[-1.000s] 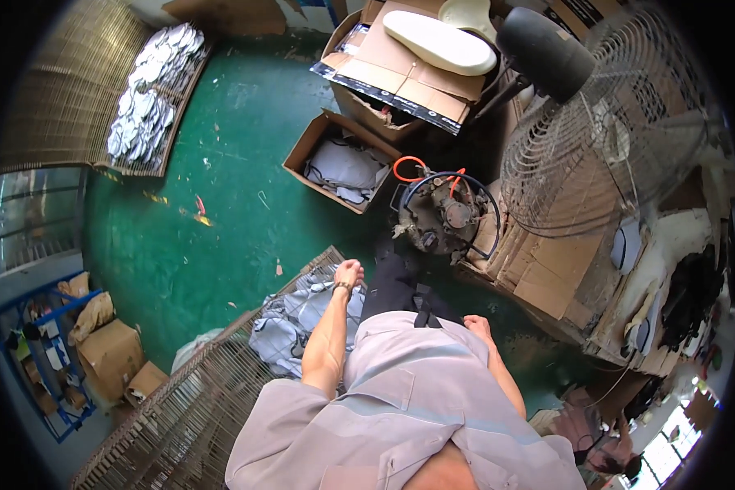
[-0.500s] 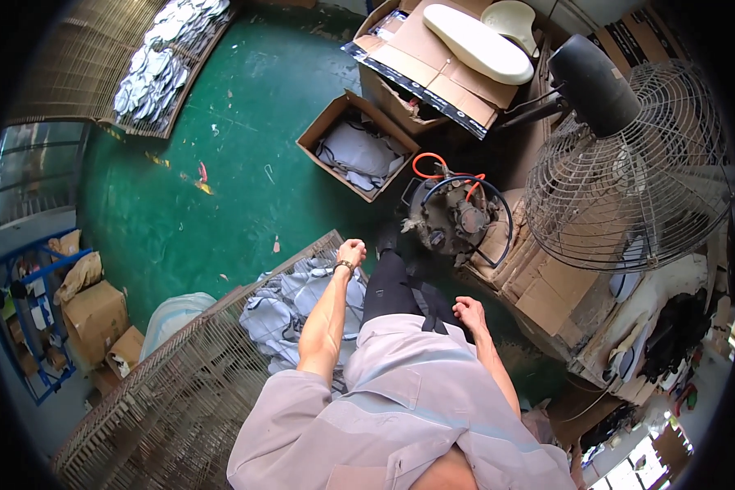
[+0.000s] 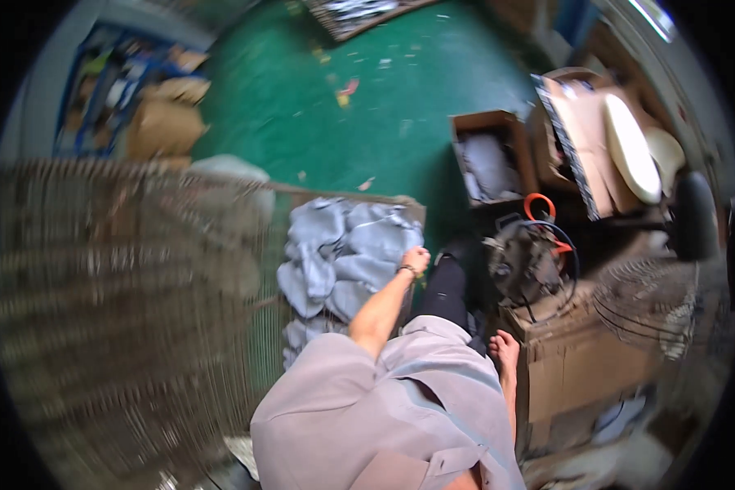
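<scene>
My left hand (image 3: pixel 416 260) hangs in front of me with its fingers curled and nothing seen in them; a dark band circles the wrist. Just left of it, a pile of grey cloth-like pieces (image 3: pixel 349 255) lies on a slatted rack (image 3: pixel 131 294). In this view the hand overlaps the pile's right edge, and I cannot tell whether it touches. My right hand (image 3: pixel 505 349) hangs at my right side, loosely bent, with its fingers somewhat apart and nothing visible in it. It is nearest to a cardboard box (image 3: pixel 588 371). The picture is blurred by motion.
Ahead right, an open carton (image 3: pixel 492 122) holds grey pieces. Close by is a dark round machine (image 3: pixel 524 265) with orange and black hoses. Further right are a large fan (image 3: pixel 645 306) and a white elongated panel (image 3: pixel 631 149) on cardboard. Blue shelving (image 3: pixel 94 90) stands far left on the green floor (image 3: pixel 327 139).
My view has turned left, so the carton, machine and fan have shifted right and the slatted rack fills more of the left. Both hands stay low with nothing visible in them.
</scene>
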Tool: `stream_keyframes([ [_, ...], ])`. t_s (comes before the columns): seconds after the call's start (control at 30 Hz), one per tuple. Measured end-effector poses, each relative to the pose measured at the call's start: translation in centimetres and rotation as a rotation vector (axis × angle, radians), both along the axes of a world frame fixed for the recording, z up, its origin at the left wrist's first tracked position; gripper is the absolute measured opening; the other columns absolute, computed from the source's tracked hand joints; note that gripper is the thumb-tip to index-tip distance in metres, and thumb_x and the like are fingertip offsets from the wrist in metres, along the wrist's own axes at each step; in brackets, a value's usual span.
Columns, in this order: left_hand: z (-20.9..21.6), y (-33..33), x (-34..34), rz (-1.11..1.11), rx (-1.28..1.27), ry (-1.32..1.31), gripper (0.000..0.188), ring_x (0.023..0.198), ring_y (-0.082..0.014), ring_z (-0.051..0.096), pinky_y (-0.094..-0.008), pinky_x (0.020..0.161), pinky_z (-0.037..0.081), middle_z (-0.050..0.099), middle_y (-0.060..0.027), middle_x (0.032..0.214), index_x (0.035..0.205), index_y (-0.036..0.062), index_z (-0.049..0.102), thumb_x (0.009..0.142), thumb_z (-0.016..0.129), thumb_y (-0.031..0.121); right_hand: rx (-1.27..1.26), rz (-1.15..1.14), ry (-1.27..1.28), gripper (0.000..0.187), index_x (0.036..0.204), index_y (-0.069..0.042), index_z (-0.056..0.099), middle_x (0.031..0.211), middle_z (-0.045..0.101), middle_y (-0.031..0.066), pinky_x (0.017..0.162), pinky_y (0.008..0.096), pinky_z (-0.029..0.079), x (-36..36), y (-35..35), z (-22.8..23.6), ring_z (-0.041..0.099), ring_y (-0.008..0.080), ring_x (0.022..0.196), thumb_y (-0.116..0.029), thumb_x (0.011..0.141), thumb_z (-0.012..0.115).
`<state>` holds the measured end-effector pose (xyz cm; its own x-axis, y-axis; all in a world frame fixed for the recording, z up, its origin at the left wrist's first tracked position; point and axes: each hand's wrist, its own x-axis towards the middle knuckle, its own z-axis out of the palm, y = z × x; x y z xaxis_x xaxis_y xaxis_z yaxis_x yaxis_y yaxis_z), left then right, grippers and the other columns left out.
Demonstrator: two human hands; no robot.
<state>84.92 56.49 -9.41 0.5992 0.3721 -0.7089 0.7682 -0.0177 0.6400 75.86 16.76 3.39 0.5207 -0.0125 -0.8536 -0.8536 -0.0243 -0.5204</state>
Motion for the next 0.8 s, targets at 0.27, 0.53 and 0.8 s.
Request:
stream_keyframes([
  [0.27,6.7,1.7,-10.5,0.2,0.587,-0.293,0.028,0.086,-0.0205,0.068,-0.036,0.077,0.054,0.071,-0.0091,0.091,0.112,0.0087,0.064,0.087,0.066,0.022,0.04,0.351,-0.031,0.032,0.125,0.002,0.058,0.087,0.068,0.0081,0.053,0.0237,0.05,-2.6,-2.8,-1.5,0.062,0.0116,0.065,-0.009,0.096,0.056],
  [0.53,30.7,25.5,-11.5,0.409,1.549,-0.551,0.04,0.115,-0.0383,0.054,-0.0485,0.1,0.042,0.059,-0.0193,0.122,0.121,0.0019,0.056,0.086,0.064,0.02,0.02,0.499,-0.073,0.035,0.127,0.002,0.057,0.088,0.069,0.0093,0.053,0.0274,0.052,-0.6,-1.8,-1.5,0.063,0.0135,0.064,-0.013,0.095,0.057],
  [0.8,49.0,37.2,-3.8,0.216,2.236,-0.559,0.079,0.132,-0.0402,0.042,-0.0532,0.106,0.036,0.04,-0.0213,0.144,0.142,0.0037,0.039,0.086,0.07,0.051,-0.059,0.665,-0.062,0.036,0.126,0.003,0.057,0.089,0.069,0.0086,0.06,0.029,0.054,6.5,4.7,-2.2,0.063,0.0132,0.069,-0.014,0.095,0.056],
])
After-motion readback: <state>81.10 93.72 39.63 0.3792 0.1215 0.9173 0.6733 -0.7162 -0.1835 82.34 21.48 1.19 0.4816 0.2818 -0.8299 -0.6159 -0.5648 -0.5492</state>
